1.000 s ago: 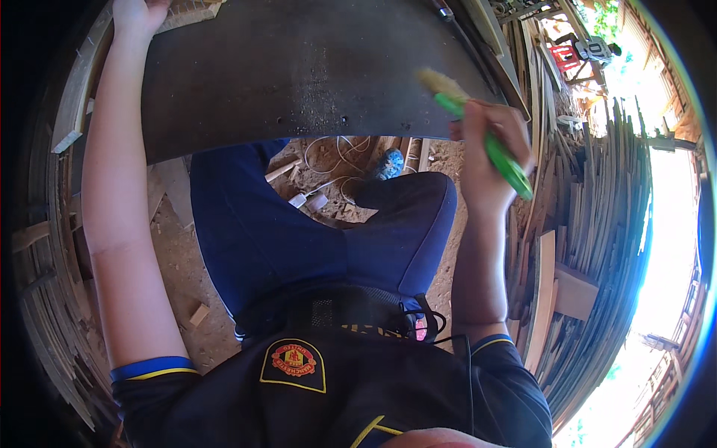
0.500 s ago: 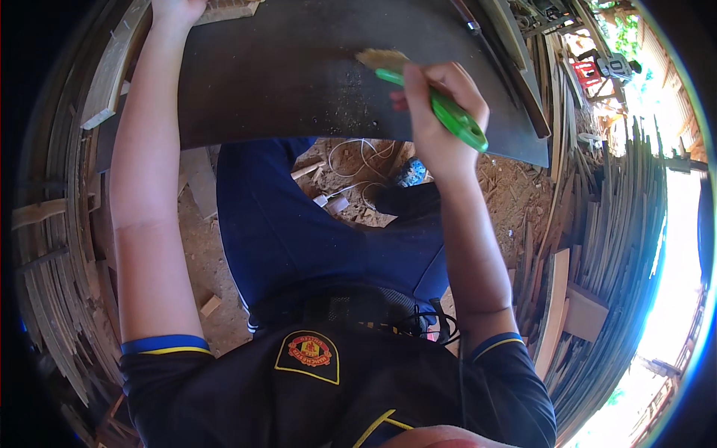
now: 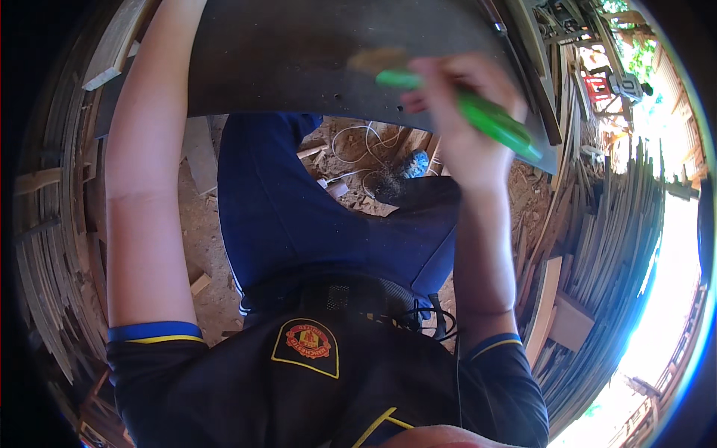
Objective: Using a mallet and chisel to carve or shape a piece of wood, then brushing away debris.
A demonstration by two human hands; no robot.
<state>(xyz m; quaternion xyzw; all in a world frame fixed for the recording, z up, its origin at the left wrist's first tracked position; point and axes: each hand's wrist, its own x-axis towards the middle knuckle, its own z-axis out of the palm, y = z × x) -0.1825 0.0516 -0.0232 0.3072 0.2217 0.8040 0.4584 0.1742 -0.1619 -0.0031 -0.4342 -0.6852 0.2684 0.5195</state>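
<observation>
My right hand (image 3: pixel 469 112) is closed around a brush with a green handle (image 3: pixel 500 128), blurred by motion. Its tan bristles point left, over a dark flat board (image 3: pixel 284 60); whether they touch it cannot be made out. Two small dark specks lie near the board's front edge. Below that edge a spray of fine dust (image 3: pixel 387 185) hangs in front of my leg. My left arm (image 3: pixel 149 134) reaches forward along the board's left side, and its hand lies beyond the top of the picture.
A pale timber piece (image 3: pixel 112 56) runs along the far left. Stacked wooden strips (image 3: pixel 597 231) fill the right side. White cable (image 3: pixel 347 145), wood scraps and a blue patterned object (image 3: pixel 414 163) lie on the dirt floor between my legs.
The dust on the board near the front edge has gone over it and is falling. My right hand has shifted right with the brush. My left hand has passed out of view.
</observation>
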